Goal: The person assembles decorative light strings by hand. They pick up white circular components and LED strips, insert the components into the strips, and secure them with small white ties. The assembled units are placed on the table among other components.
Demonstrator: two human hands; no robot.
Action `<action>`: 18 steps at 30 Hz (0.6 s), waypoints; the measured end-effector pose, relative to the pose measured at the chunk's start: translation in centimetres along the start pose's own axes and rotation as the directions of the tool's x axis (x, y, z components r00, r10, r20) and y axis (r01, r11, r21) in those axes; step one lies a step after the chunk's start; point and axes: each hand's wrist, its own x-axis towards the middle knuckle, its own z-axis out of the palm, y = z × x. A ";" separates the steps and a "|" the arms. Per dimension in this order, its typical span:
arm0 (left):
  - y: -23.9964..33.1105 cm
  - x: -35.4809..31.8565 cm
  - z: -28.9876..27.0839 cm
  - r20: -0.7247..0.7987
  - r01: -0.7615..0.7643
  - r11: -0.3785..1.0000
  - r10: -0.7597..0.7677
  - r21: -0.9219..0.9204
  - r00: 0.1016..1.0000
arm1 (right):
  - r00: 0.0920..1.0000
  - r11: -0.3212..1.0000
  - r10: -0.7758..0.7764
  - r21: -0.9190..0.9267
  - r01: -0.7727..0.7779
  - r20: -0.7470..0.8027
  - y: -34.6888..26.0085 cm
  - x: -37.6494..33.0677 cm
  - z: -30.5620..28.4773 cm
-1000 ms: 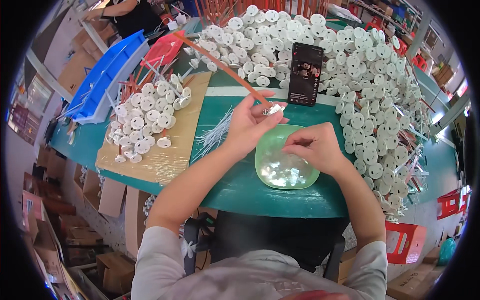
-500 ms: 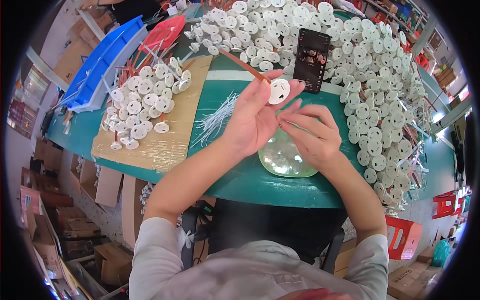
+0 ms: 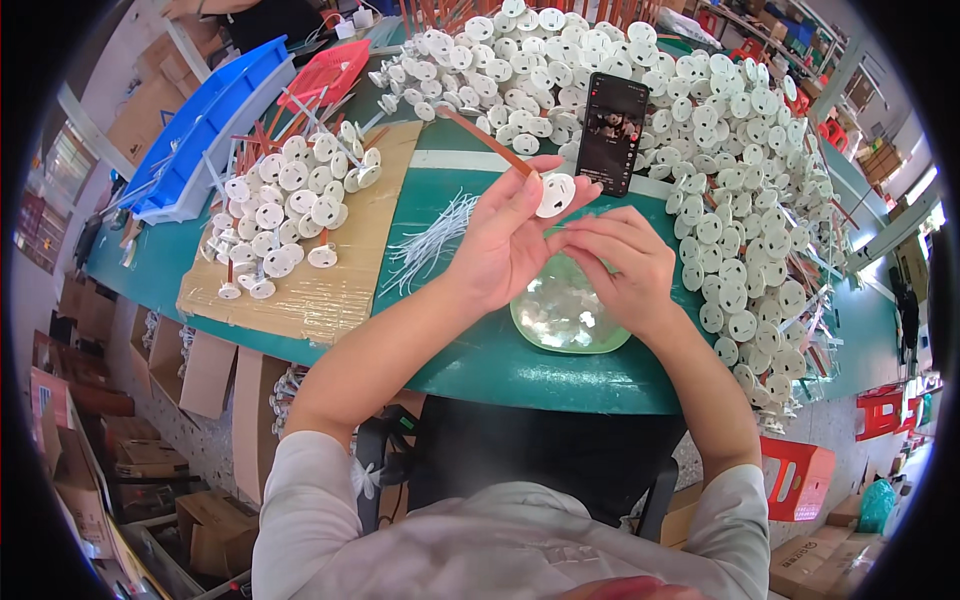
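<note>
In my left hand (image 3: 500,235) is a white round disc piece (image 3: 556,196) with small dark slots, a flat brown strip (image 3: 490,142) running from it toward the upper left. The thumb and fingers close on the piece near the strip. My right hand (image 3: 625,262) is close beside it, fingertips pinched together; whatever lies between them is too small to make out. Below my hands sits a green-rimmed bowl (image 3: 570,350) of small shiny pieces. A bundle of thin white strips (image 3: 425,245) lies left of my left wrist.
Many similar disc pieces (image 3: 745,240) are heaped behind and to the right. A smaller group (image 3: 290,205) stands on a cardboard sheet (image 3: 315,300) at left, near a blue tray (image 3: 205,130) and a red basket (image 3: 330,70). A phone (image 3: 610,135) leans against the far heap.
The whole view has shifted slightly. My right hand is a little higher, its pinched fingers still close to the disc piece, which stays in my left hand.
</note>
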 end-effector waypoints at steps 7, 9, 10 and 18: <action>-0.4 0.1 -0.2 0.008 0.003 1.000 -0.003 0.020 1.000 | 0.988 0.987 -0.136 -0.094 0.129 -0.074 -0.2 0.1 -0.6; -0.3 -0.1 -0.4 0.010 0.029 0.999 -0.029 0.025 1.000 | 0.996 1.000 0.001 -0.006 -0.002 -0.092 -0.7 0.0 -0.4; -0.2 -0.1 -0.3 0.025 0.027 0.999 -0.028 0.032 0.999 | 0.993 0.997 0.072 0.040 -0.068 -0.094 -1.0 -0.1 -0.3; 0.4 0.0 0.5 0.115 -0.006 0.997 -0.003 0.081 0.993 | 0.979 0.987 0.115 0.135 -0.093 -0.169 -1.3 -0.1 -0.4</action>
